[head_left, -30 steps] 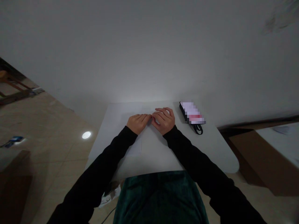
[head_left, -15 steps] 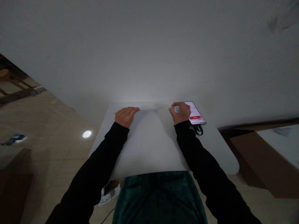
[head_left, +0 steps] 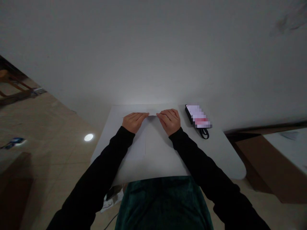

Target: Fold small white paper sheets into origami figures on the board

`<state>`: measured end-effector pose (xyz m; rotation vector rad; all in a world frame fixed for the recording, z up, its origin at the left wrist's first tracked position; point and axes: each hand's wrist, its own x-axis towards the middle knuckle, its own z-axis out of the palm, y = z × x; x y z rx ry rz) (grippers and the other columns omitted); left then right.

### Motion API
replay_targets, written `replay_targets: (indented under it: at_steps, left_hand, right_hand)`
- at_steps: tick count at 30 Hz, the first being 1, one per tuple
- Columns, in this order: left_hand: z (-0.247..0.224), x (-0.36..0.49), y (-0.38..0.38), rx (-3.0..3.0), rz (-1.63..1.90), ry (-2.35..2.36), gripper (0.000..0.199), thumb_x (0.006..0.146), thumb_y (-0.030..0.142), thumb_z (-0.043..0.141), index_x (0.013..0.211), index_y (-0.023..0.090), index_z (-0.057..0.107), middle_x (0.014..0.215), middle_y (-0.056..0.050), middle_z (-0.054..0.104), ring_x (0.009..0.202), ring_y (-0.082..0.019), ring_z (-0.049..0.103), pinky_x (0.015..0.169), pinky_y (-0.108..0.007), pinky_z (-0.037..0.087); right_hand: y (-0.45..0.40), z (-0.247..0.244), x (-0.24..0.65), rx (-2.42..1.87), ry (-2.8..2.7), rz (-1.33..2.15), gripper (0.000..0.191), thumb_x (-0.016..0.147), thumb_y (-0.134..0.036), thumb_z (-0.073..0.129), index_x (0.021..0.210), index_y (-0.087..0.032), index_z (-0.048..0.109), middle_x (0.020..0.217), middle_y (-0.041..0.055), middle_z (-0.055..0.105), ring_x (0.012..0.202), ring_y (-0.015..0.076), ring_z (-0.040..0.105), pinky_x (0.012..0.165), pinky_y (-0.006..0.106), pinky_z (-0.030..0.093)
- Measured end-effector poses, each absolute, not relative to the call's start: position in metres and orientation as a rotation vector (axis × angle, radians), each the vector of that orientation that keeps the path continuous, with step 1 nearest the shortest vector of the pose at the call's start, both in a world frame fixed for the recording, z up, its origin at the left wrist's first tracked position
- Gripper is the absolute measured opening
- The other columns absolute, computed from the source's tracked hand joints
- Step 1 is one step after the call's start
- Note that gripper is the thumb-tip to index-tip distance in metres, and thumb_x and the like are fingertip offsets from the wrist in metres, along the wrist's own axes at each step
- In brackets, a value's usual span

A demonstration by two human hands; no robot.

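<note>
My left hand is closed in a pinch, its fingertips on one end of a thin pale piece of paper. On the other end, my right hand pinches too, thumb and fingers pressed together. Only a short strip shows between the two hands; the rest is hidden behind the fingers or blends with the white table. Under my left forearm lies a flat white sheet, its right edge faintly visible.
A lit phone rests on a black object with a looped cord at the table's right. The wall rises behind the table. Brown boxes stand right and lower left. A cable lies on the floor.
My right hand has moved left, away from beside the phone, and now grips the paper near my left hand. My left hand has shifted slightly right and nearer me.
</note>
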<state>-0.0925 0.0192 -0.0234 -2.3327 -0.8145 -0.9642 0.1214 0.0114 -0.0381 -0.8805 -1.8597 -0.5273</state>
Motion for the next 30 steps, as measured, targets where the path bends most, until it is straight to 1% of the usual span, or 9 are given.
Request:
replay_targets:
  at_steps: [2, 5, 7, 10, 16, 20, 24, 30]
  left_hand:
    - [-0.026, -0.087, 0.017, -2.366, -0.988, -0.812, 0.024, 0.089, 0.011, 0.053, 0.108, 0.020, 0.065, 0.094, -0.003, 0.075, 0.081, -0.015, 0.071, 0.070, -0.027, 0.056]
    - [-0.028, -0.076, 0.011, -2.348, -1.034, -0.760, 0.024, 0.087, 0.013, 0.057, 0.109, 0.020, 0.064, 0.093, -0.003, 0.075, 0.077, -0.015, 0.071, 0.065, -0.027, 0.055]
    - [-0.027, -0.069, 0.007, -2.318, -1.037, -0.766, 0.019, 0.087, 0.014, 0.058, 0.104, 0.018, 0.065, 0.090, -0.003, 0.075, 0.074, -0.015, 0.070, 0.062, -0.027, 0.053]
    - [-0.025, -0.062, 0.003, -2.297, -1.065, -0.844, 0.010, 0.087, 0.017, 0.057, 0.093, 0.017, 0.066, 0.085, -0.003, 0.075, 0.071, -0.015, 0.070, 0.061, -0.027, 0.053]
    - [-0.022, -0.061, 0.004, -2.321, -1.171, -0.953, 0.007, 0.083, 0.020, 0.059, 0.080, 0.018, 0.065, 0.075, -0.001, 0.073, 0.065, -0.014, 0.068, 0.062, -0.026, 0.054]
    - [-0.018, -0.062, 0.004, -2.324, -1.175, -0.945, 0.006, 0.081, 0.020, 0.059, 0.078, 0.019, 0.065, 0.075, 0.000, 0.073, 0.064, -0.013, 0.068, 0.060, -0.026, 0.052]
    - [-0.014, -0.065, 0.007, -2.308, -1.216, -0.912, 0.004, 0.079, 0.019, 0.062, 0.077, 0.019, 0.065, 0.072, 0.002, 0.073, 0.060, -0.012, 0.067, 0.057, -0.025, 0.050]
    - [-0.015, -0.078, 0.015, -2.281, -1.212, -1.005, 0.005, 0.077, 0.021, 0.063, 0.076, 0.020, 0.068, 0.074, 0.001, 0.074, 0.061, -0.014, 0.068, 0.058, -0.026, 0.053]
  right_hand:
    - [0.012, -0.040, 0.123, -0.859, -1.840, -0.552, 0.010, 0.088, -0.017, 0.057, 0.084, -0.021, 0.066, 0.078, -0.0002, 0.070, 0.078, 0.0132, 0.062, 0.081, 0.032, 0.041]
    - [0.012, -0.042, 0.123, -0.854, -1.888, -0.531, 0.010, 0.089, -0.018, 0.057, 0.085, -0.021, 0.066, 0.082, 0.0000, 0.071, 0.082, 0.0138, 0.062, 0.083, 0.033, 0.040]
    - [0.010, -0.043, 0.122, -0.850, -1.919, -0.508, 0.010, 0.089, -0.019, 0.057, 0.086, -0.021, 0.066, 0.084, 0.0006, 0.072, 0.084, 0.0143, 0.062, 0.084, 0.033, 0.040]
    - [0.009, -0.044, 0.119, -0.804, -1.920, -0.513, 0.009, 0.088, -0.019, 0.058, 0.088, -0.021, 0.067, 0.085, 0.0009, 0.072, 0.086, 0.0150, 0.062, 0.085, 0.034, 0.041]
    - [0.005, -0.046, 0.113, -0.840, -1.952, -0.440, 0.017, 0.089, -0.015, 0.052, 0.090, -0.022, 0.067, 0.089, 0.0008, 0.072, 0.091, 0.0151, 0.063, 0.087, 0.036, 0.039]
    - [0.003, -0.043, 0.111, -0.847, -1.946, -0.457, 0.021, 0.089, -0.011, 0.049, 0.090, -0.023, 0.066, 0.089, -0.0004, 0.072, 0.095, 0.0151, 0.064, 0.091, 0.037, 0.037]
    - [0.004, -0.039, 0.112, -0.821, -1.881, -0.503, 0.019, 0.088, -0.009, 0.051, 0.087, -0.023, 0.065, 0.086, -0.0017, 0.073, 0.093, 0.0142, 0.065, 0.091, 0.036, 0.036]
    - [0.009, -0.041, 0.120, -0.834, -1.825, -0.470, 0.020, 0.088, -0.008, 0.051, 0.085, -0.022, 0.065, 0.087, 0.0007, 0.073, 0.094, 0.0165, 0.065, 0.090, 0.039, 0.034]
